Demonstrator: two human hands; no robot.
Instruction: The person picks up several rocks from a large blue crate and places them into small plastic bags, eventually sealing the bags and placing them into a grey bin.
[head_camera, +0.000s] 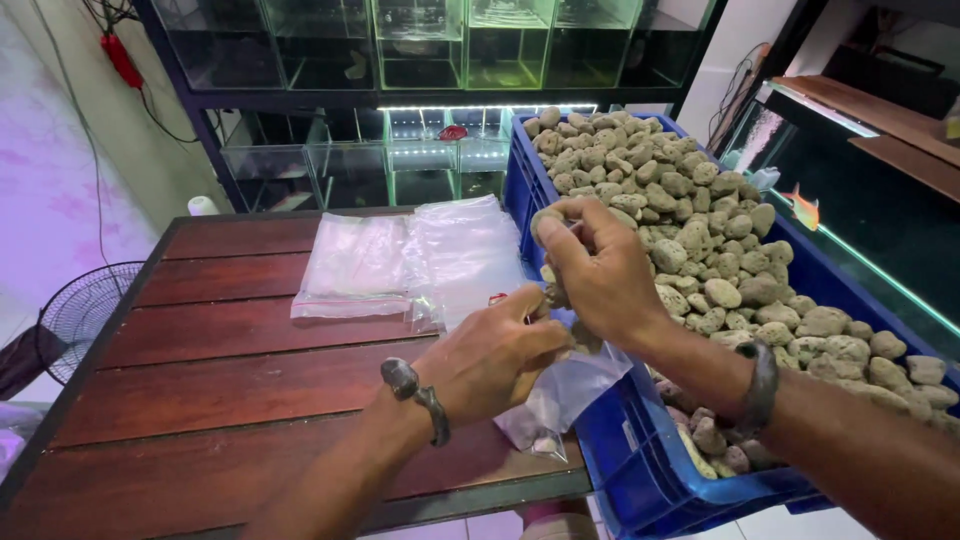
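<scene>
Worktop: glossy reddish wood planks. Bags: clear, smooth plastic. Stones: rough, porous, matt. Crate: glossy blue plastic.

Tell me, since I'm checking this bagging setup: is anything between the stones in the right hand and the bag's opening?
Nothing visible. The right hand holds stones directly above the clear bag, which the left hand holds at the corner of the blue crate. The bag's mouth itself is hidden behind the fingers.

A clear plastic bag hangs open at the table's edge — rough, pale stones pinched above it.
</scene>
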